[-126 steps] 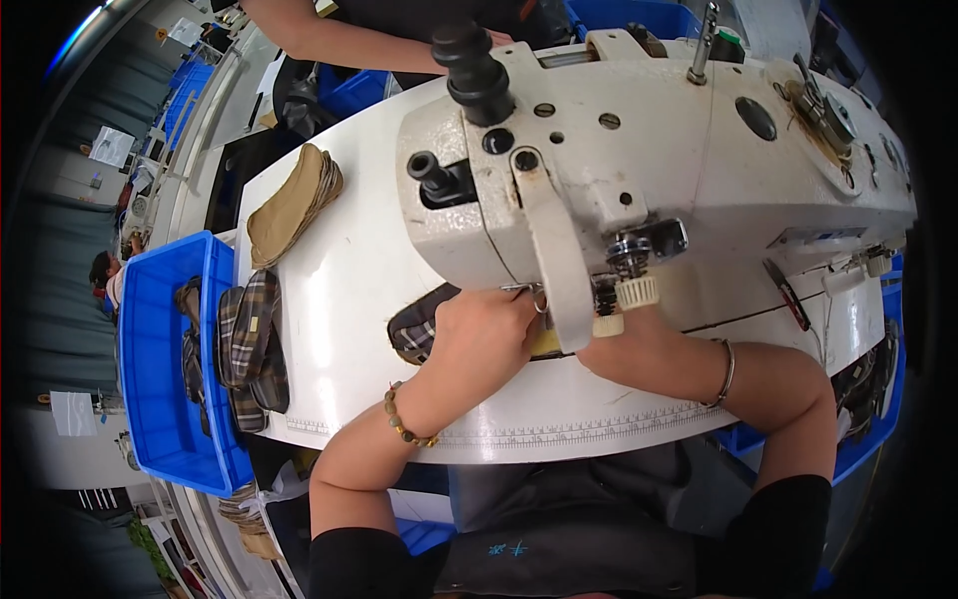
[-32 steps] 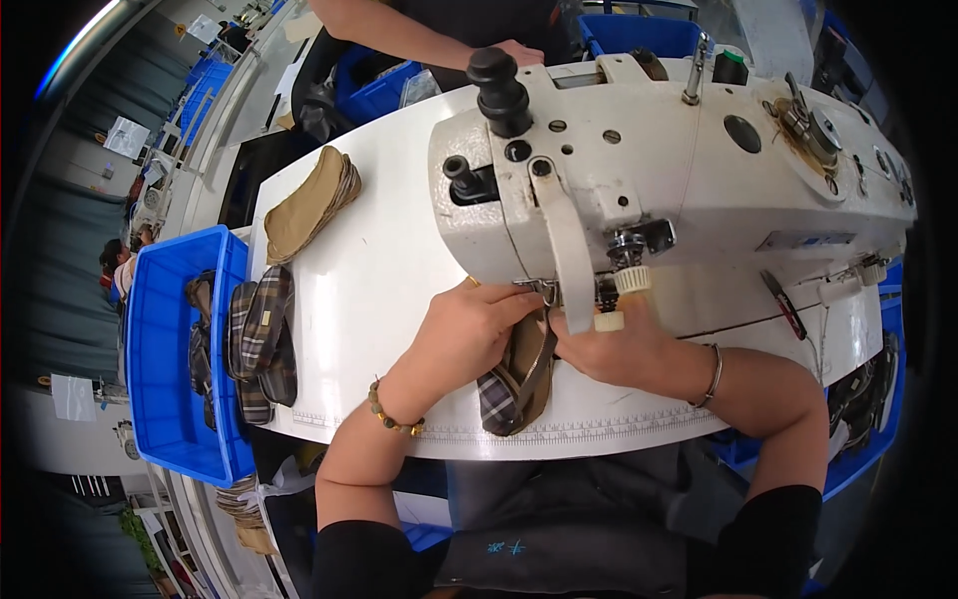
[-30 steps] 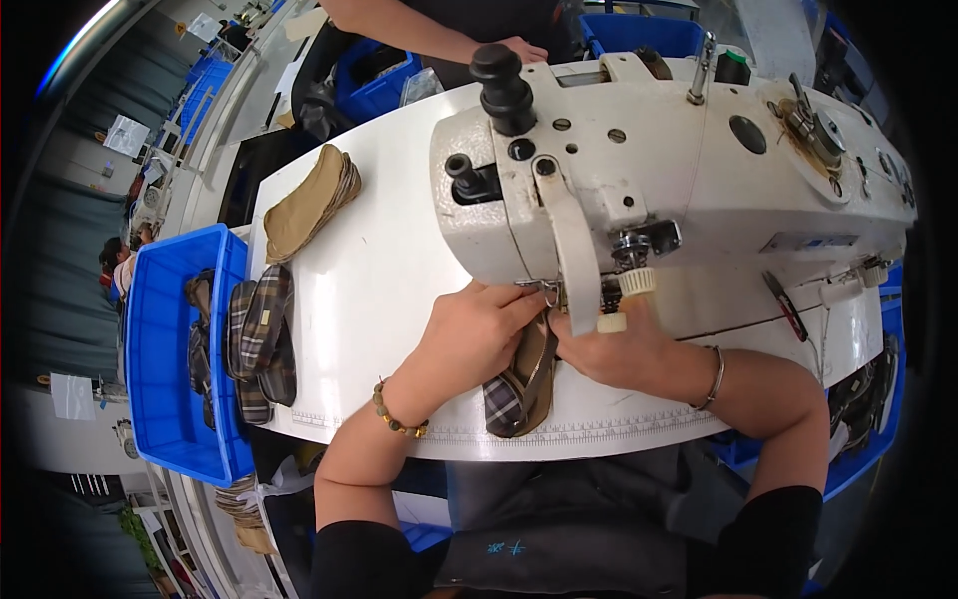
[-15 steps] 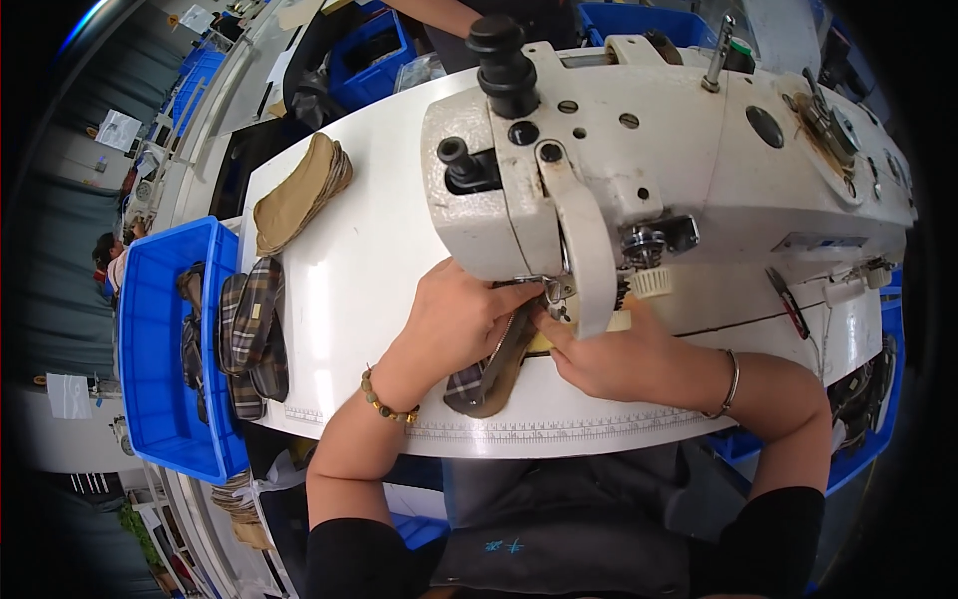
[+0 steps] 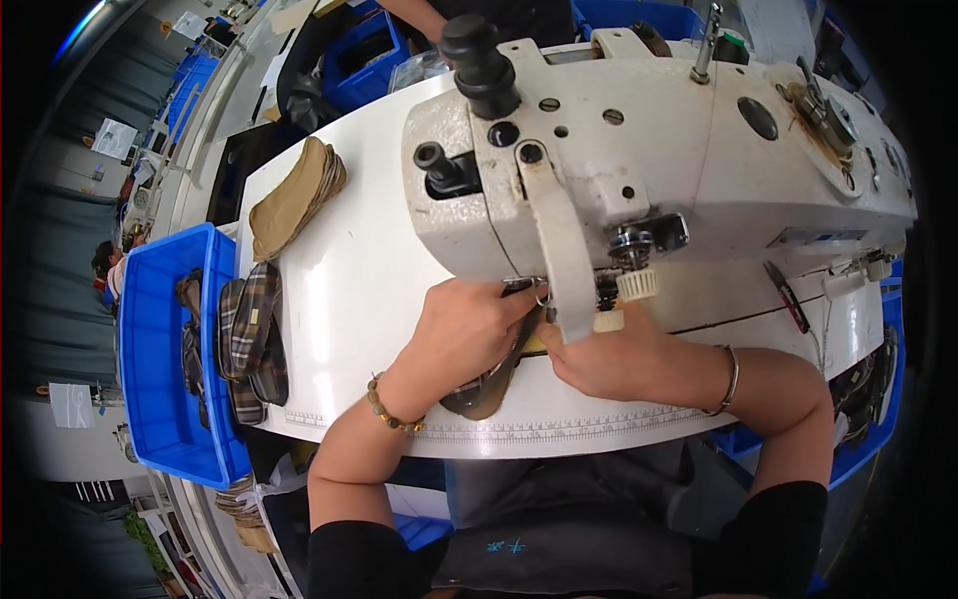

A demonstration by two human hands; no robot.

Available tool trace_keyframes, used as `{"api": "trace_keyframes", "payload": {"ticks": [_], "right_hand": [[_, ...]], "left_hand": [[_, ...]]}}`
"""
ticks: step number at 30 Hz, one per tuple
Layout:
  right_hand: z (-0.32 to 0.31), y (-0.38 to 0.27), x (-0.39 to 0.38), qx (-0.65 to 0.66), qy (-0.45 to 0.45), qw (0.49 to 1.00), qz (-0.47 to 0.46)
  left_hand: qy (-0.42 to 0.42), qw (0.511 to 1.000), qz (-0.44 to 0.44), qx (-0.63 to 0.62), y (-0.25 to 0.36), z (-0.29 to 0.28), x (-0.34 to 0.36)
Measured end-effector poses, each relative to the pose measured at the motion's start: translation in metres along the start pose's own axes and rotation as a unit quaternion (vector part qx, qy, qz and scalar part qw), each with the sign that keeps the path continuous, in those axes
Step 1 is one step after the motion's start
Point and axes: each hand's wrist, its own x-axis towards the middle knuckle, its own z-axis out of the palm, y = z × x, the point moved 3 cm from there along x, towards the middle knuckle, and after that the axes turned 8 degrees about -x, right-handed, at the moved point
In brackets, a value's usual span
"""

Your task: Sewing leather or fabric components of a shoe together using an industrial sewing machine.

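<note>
On the bench (image 5: 349,329), toward the back and right, a sewing machine (image 5: 639,130); before its head, left hand (image 5: 464,324) and right hand (image 5: 614,359), with a fabric pouch (image 5: 482,402) partly beneath the left. Along the near edge, a ruler scale (image 5: 539,433). Far left, a stack of fabric panels (image 5: 296,200); nearer, other pouches (image 5: 249,339) just beside a plastic bin (image 5: 150,339). Well right of the hands, thread snips (image 5: 788,298).
</note>
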Motion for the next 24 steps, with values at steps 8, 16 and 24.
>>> {"api": "trace_keyframes", "payload": {"ticks": [8, 16, 24], "right_hand": [[-0.001, 0.001, -0.007, -0.015, 0.116, 0.993, -0.031], [-0.001, 0.000, -0.006, -0.010, 0.185, 0.982, -0.032], [-0.007, -0.002, -0.008, 0.004, 0.208, 0.978, -0.012]], "left_hand": [[0.012, 1.000, 0.014, 0.008, 0.001, 0.004, 0.002], [0.024, 1.000, -0.001, 0.011, -0.005, 0.010, -0.001], [0.039, 0.999, -0.033, 0.000, 0.002, 0.004, 0.002]]}}
